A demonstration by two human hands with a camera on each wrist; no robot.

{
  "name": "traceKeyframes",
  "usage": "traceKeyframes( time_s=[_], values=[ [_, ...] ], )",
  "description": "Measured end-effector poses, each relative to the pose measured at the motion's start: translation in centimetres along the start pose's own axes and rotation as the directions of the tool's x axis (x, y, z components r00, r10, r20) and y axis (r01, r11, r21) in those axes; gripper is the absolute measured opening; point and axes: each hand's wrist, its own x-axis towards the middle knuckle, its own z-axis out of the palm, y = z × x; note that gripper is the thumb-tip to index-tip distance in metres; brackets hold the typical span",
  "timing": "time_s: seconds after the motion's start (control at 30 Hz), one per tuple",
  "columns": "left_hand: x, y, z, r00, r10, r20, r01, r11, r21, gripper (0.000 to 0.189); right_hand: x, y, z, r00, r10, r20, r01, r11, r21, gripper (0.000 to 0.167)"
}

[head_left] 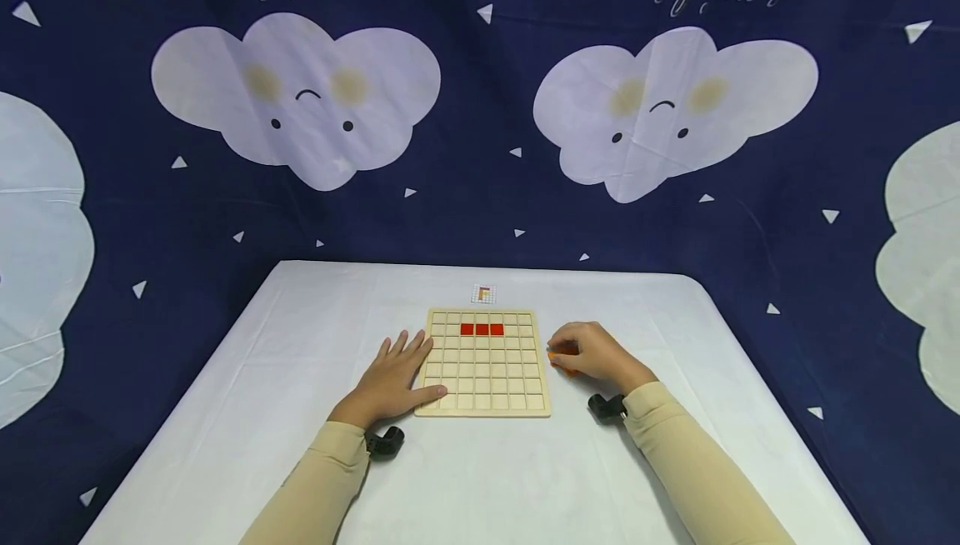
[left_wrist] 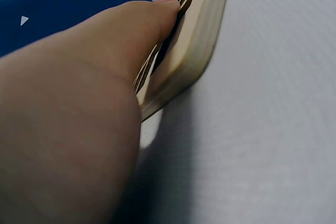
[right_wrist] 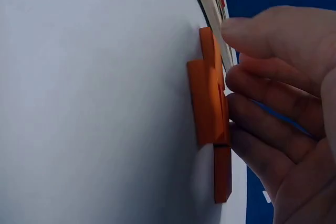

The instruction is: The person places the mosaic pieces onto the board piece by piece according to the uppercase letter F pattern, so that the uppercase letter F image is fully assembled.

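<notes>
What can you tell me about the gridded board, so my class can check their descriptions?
The board is pale, squarish and wood-like, with a raised rim, rounded corners and a grid of shallow square cells. It lies flat on the white-covered table. Three red tiles sit side by side near its far edge. The person's left hand rests on its left side, fingers spread.
</notes>
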Motion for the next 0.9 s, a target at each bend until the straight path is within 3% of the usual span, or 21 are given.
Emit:
traceKeyframes(
  time_s=[0.3, 0.63, 0.9],
  values=[
    [-0.05, -0.01, 0.01, 1.000, 0.011, -0.015, -0.011, 1.000, -0.007, 0.102, -0.75, -0.14, 0.00, 0.998, -0.049, 0.038, 0.051, 0.997, -0.054, 0.027],
    [-0.09, 0.04, 0.02, 1.000, 0.010, -0.017, -0.010, 1.000, -0.012, 0.101, -0.73, -0.52, 0.17, 0.999, -0.046, 0.020, 0.048, 0.996, -0.070, 0.022],
    [-0.14, -0.29, 0.65, 0.997, 0.031, -0.064, -0.032, 0.999, -0.026, 0.101, -0.31, -0.30, 0.40, 0.999, -0.032, 0.002, 0.033, 0.998, -0.059, 0.020]
  ],
)
